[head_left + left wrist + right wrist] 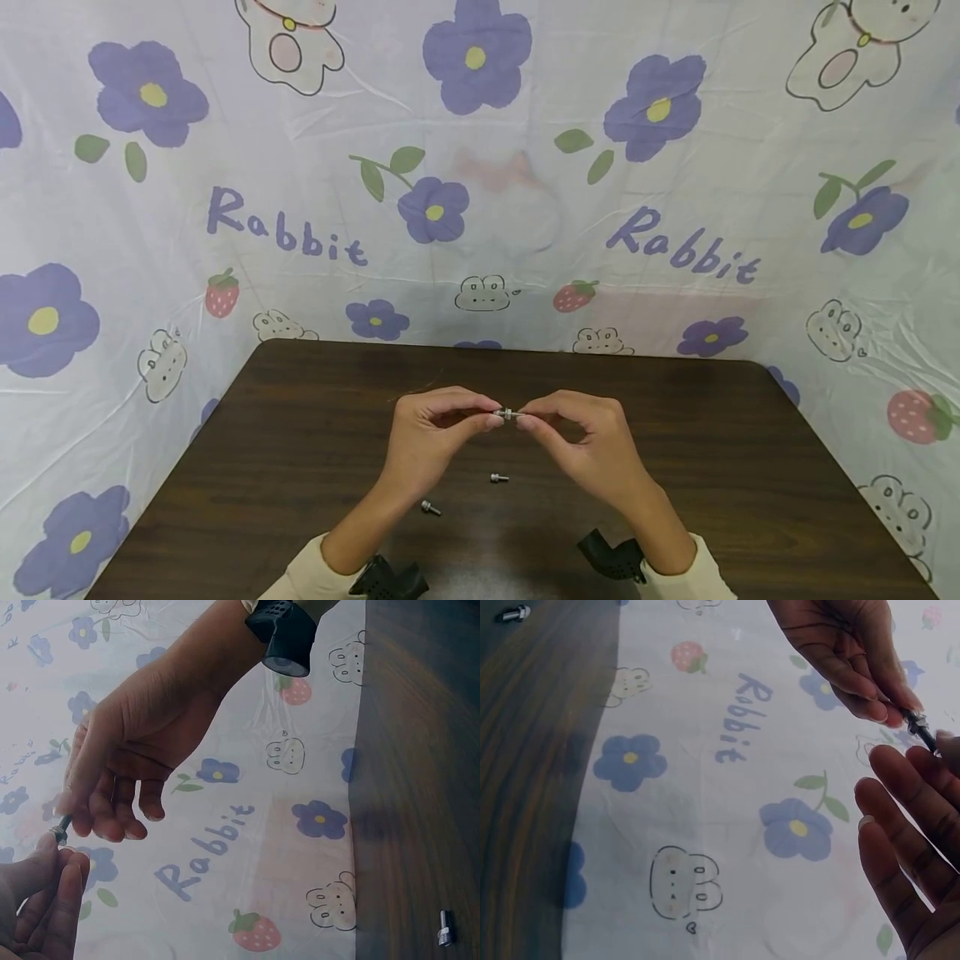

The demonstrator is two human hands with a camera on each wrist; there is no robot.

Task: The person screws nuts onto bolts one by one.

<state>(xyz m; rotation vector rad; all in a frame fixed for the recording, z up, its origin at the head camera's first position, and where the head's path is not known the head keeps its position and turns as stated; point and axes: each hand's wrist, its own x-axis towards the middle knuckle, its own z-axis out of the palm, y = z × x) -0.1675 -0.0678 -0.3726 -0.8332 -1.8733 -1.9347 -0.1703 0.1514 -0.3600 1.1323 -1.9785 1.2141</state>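
Observation:
Between the fingertips of both hands, a small metal bolt (508, 414) is held level above the table. My left hand (423, 442) pinches its left end with thumb and forefinger. My right hand (600, 446) pinches the other end, its thumb and forefinger on the thin shank. In the right wrist view, a wider collar shows on the bolt (919, 724) beside the left fingertips; whether it is a nut or the head I cannot tell. The fingertips cover both ends. On the tabletop below lie two similar bolts, one bolt (499, 478) near the middle and another bolt (431, 507) nearer the left forearm.
The dark wooden table (300, 467) extends under both arms. A white cloth (510, 250) printed with flowers and rabbits hangs behind and at the sides. Black wrist cameras sit at the left cuff (390, 579) and the right cuff (611, 557).

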